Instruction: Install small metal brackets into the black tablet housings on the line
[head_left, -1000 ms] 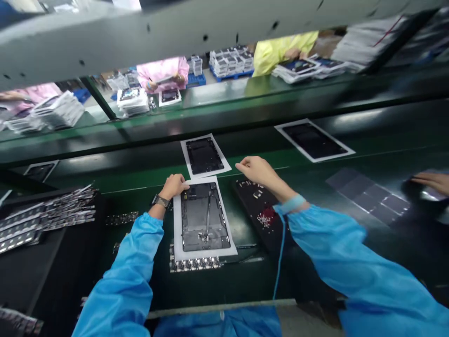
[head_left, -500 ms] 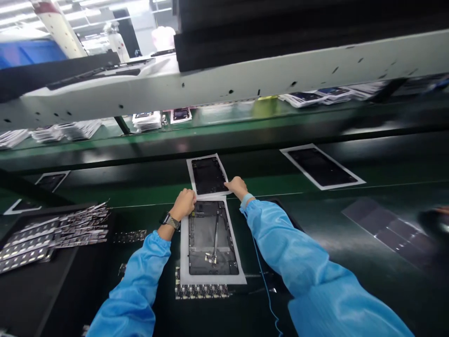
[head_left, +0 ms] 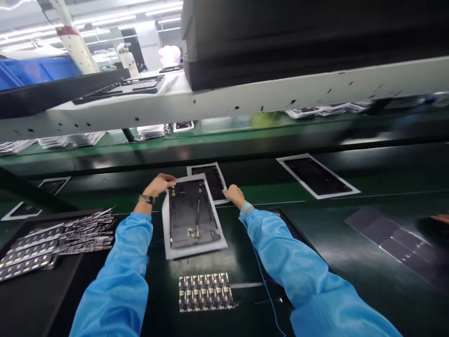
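Observation:
My left hand (head_left: 159, 184) grips the far left corner of a white sheet (head_left: 168, 243) that carries a dark tablet back panel (head_left: 191, 214). Sheet and panel are lifted and tilted off the green belt. My right hand (head_left: 233, 194) pinches the near right corner of a second white sheet with a dark panel (head_left: 213, 181), which lies flat just beyond. A small panel of tiny circuit pieces (head_left: 205, 291) lies uncovered on the belt below the lifted sheet. Both arms wear blue sleeves; a watch is on the left wrist.
Another sheet with a dark panel (head_left: 317, 175) lies on the belt at right. A black tray with strips of small parts (head_left: 56, 238) sits at left. A white shelf (head_left: 224, 98) overhangs the belt. A co-worker's hand (head_left: 441, 218) shows at the right edge.
The near sheet and panel rose off the belt and shifted left and away, uncovering the circuit pieces. My left hand went up with it. The camera tilted upward.

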Tool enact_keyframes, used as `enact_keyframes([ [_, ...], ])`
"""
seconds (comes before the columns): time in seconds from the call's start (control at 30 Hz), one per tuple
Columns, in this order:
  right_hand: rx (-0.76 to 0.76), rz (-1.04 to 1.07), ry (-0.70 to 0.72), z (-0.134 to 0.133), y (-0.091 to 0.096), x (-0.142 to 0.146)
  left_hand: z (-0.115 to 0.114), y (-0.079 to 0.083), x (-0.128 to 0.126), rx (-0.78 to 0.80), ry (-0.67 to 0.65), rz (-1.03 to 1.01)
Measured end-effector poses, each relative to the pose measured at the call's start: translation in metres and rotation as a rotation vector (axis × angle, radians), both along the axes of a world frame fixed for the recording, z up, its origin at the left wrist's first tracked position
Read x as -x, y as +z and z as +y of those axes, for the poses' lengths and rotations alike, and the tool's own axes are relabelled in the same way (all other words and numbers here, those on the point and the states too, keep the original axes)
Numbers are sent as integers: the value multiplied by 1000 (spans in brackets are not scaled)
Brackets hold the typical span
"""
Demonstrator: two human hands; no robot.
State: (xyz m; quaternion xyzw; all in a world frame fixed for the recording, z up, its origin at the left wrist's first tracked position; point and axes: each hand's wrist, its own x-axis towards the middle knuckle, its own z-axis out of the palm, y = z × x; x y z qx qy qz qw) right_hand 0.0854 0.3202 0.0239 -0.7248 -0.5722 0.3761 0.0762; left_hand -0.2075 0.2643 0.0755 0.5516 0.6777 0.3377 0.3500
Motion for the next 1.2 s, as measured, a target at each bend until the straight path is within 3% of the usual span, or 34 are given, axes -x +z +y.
enact_keyframes([
  [0.17,71,272,63,-8,14,-9,39,21,67,-28,194,-37],
  [0.33,74,586,76,-57,22,-37,73,5,96,9,264,-26],
  [0.57,146,801,-13,-187,17,-78,119,-33,74,67,266,64],
  [0.63,160,773,57,-208,14,-82,122,-35,58,34,291,119],
  [0.73,52,610,216,-222,6,-85,113,-28,26,-76,347,206],
  [0.87,-152,175,300,-233,6,-89,82,-14,-32,-200,351,243],
  [0.97,-238,80,268,-242,18,-104,36,-7,-75,-213,267,197],
  [1.07,-388,49,70,-242,26,-146,-38,-8,-104,-183,150,158],
  [1.2,-504,-279,-414,-232,10,-222,-169,-31,-123,-101,112,284],
])
